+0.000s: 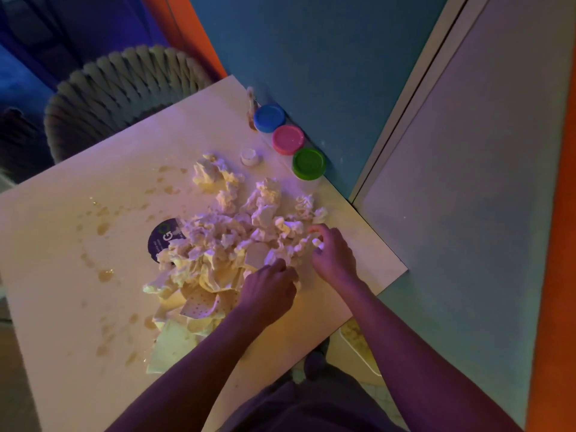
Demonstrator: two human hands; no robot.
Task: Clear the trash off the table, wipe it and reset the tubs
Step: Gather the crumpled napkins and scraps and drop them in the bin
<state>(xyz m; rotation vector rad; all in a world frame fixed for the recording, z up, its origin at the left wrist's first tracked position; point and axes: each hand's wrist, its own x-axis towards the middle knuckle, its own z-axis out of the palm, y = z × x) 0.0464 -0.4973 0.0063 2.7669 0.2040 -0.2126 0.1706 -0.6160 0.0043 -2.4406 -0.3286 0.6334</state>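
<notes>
The person's 2 bare forearms come in nearest the camera, reaching up over the pale table (78, 307). The left hand (268, 291) lies knuckles-up at the near edge of the heap of crumpled white paper (237, 235), its fingers curled down into the scraps and gripping a wad of them. The right hand (332, 254) sits just beside it on the heap's right flank, fingers bent and loosely spread, the tips pinching at small torn bits; how firm that hold is I cannot tell.

Under the left hand's fingers lie flat napkins, 1 of them dotted (205, 307). Past the fingertips, to the left, a dark round lid or label (160, 240) pokes out from beneath the paper. Brownish spill marks (104, 229) dot the tabletop well left of both hands.

Well beyond the fingertips, along the blue wall, stand 3 tubs in a row: blue lid (269, 117), pink lid (287, 139), green lid (309, 163). A small white cap (250, 156) stands just beside them, between the tubs and the heap.
</notes>
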